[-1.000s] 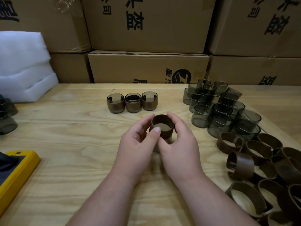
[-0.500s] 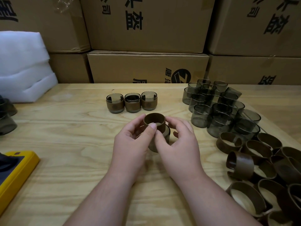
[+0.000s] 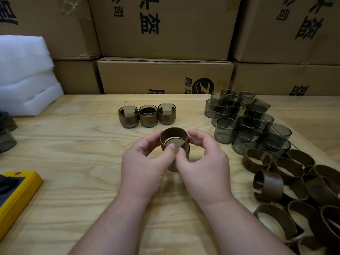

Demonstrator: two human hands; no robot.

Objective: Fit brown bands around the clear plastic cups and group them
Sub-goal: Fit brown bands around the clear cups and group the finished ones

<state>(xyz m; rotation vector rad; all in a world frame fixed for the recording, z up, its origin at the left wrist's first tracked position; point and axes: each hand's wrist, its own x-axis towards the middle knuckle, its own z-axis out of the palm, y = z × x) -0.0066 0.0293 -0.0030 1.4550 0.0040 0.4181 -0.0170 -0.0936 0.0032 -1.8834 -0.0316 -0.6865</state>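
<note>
A brown band sits partly over the top of a clear cup at the table's middle. My left hand pinches the band's near edge between thumb and fingers. My right hand curls around the cup, with its thumb against the band. Three banded cups stand in a row just behind. Several bare smoky cups cluster at the right, and a pile of loose brown bands lies nearer on the right.
Cardboard boxes wall off the back of the wooden table. White foam lies at back left, a yellow device at the left front, and more dark cups at the left edge.
The band has lifted up and back off the cup, which now shows below it. My right fingers have spread away from the band.
</note>
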